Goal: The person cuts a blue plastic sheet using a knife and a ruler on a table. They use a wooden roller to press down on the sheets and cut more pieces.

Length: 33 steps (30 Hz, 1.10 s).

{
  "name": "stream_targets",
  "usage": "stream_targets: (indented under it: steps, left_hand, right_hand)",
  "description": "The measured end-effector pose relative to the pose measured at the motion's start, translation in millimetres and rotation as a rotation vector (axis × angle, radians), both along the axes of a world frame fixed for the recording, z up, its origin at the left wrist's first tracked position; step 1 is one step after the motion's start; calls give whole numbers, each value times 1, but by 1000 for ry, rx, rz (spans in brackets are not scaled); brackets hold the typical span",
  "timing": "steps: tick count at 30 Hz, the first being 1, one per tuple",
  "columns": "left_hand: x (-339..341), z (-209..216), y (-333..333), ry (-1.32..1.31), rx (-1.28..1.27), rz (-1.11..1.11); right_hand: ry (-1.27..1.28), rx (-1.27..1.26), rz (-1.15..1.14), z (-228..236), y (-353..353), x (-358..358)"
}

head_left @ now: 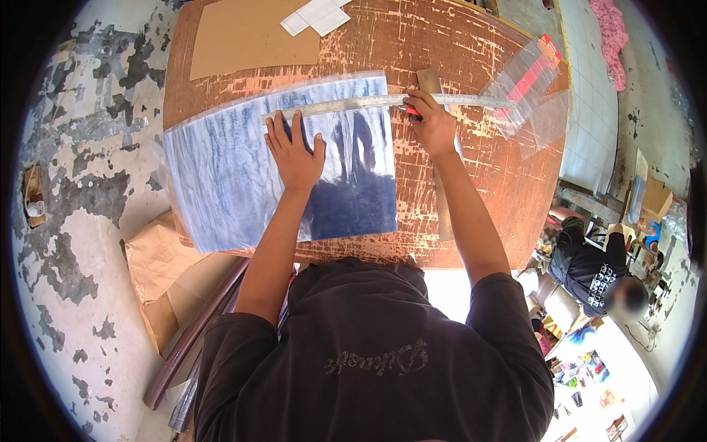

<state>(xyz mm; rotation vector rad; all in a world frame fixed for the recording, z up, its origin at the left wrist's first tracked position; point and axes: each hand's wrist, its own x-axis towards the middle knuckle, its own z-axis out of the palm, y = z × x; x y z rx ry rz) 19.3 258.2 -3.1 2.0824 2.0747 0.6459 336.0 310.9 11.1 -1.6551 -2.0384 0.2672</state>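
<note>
Left hand (298,162) lies splayed — right hand (436,130) curls.

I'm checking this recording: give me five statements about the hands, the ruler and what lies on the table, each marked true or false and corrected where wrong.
1. The right hand grips a small red-and-black tool. True.
2. The left hand is lifted well clear of the ruler. False: its fingertips rest on the ruler near the ruler's left end.
3. The ruler runs past the right edge of the blue sheet. True.
4. The brown cardboard lies between the person and the blue sheet. False: it lies beyond the blue sheet, toward the far side of the table.
5. A clear packet with red on it lies on the table's right side. True.
</note>
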Motion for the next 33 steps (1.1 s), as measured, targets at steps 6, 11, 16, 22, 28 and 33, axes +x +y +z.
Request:
stream_targets:
  steps: [6, 11, 16, 22, 28, 33]
  left_hand:
    - [-2, 0, -1, 14, -8, 6]
    - [0, -2, 0, 43, -1, 9]
    - [-4, -5, 0, -25, 14, 12]
    - [-7, -2, -4, -45, -26, 44]
    - [-5, 5, -2, -48, -47, 55]
    - [-4, 1, -1, -85, -74, 70]
  right_hand:
    - [-4, -9, 6, 1, 0, -2]
    - [-10, -27, 15, 12, 1, -2]
    - [-51, -121, 20, 31, 5, -4]
    - [-91, -277, 325, 86, 52, -72]
    - [-289, -308, 847, 82, 137, -197]
    - [-641, -425, 1047, 76, 175, -296]
